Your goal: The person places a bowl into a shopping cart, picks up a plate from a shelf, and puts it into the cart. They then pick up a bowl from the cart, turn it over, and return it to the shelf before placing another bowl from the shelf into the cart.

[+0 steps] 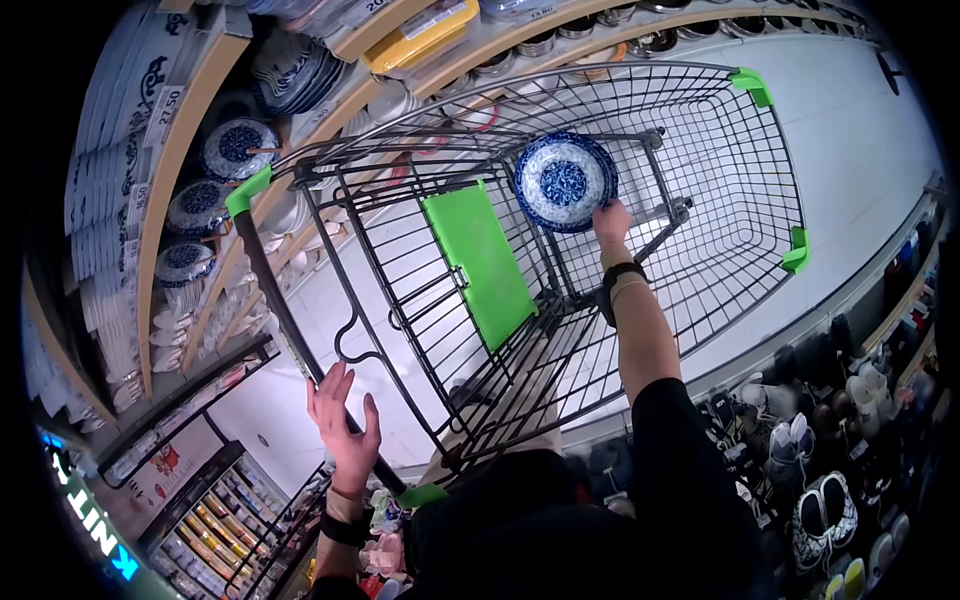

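Note:
A blue-and-white patterned plate (565, 183) is inside the shopping cart (690, 100), its decorated face toward me. My right hand (612, 222) is closed on the plate's lower right rim, the arm reaching over the cart's side. Whether the plate touches the cart's floor, I cannot tell. At the lower left, my left hand (345, 425) lies against the cart's dark handle (275, 300), fingers stretched out and thumb apart, not wrapped around it. Between the handle and the plate is the green seat flap (480, 262).
Shelves along the left hold stacked plates (290, 72), blue-patterned bowls (240, 148) and a yellow container (425, 35). Metal pots (535, 45) line the top shelf edge. Several pairs of shoes (825, 510) sit at the lower right. White floor (840, 130) surrounds the cart.

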